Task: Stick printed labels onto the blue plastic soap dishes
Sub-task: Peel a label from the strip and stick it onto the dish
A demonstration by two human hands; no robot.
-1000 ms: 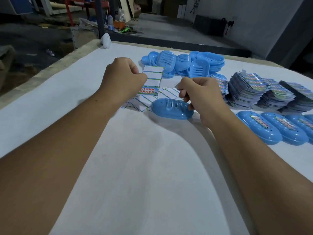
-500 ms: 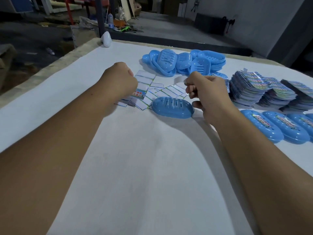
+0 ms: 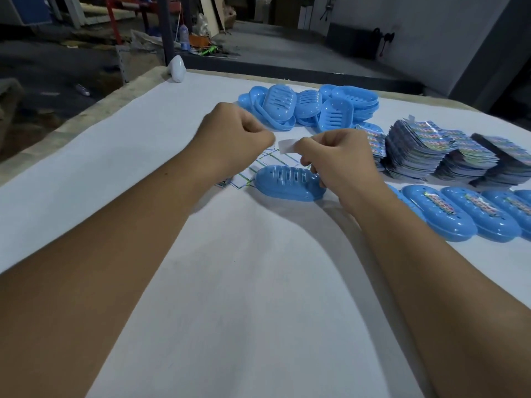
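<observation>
both forearms extended, wrists level. left hand (image 3: 232,136) fisted, fingers curled. right hand (image 3: 336,162) curled, fingertips pinching label (image 3: 287,146).

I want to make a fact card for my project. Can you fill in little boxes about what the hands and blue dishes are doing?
right hand: pinches a small white label
left hand: curled beside the label; its grip is hidden
dish in front: upside down, no label yet
labelled dishes: row at right
unlabelled dishes: heap at the back
label stacks: right
</observation>
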